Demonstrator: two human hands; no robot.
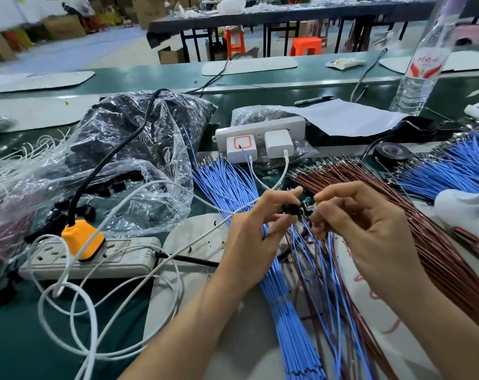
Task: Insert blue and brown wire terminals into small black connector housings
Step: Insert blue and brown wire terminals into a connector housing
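My left hand (256,229) pinches a small black connector housing (292,209) between thumb and fingers, just above the bench. My right hand (361,218) is close beside it, fingertips pinching a wire end at the housing; the terminal itself is hidden by the fingers. Blue and brown wires hang down from between the hands. A bundle of blue wires (227,182) lies under my left hand. A bundle of brown wires (430,242) lies under and right of my right hand. A clear bag of black housings (139,149) sits at the left.
A white power strip (95,259) with an orange plug (82,239) lies at the left, with looping white cables. A second strip with two chargers (260,138) stands behind the wires. A water bottle (419,75), tape roll (392,153) and more blue wires (458,165) are at the right.
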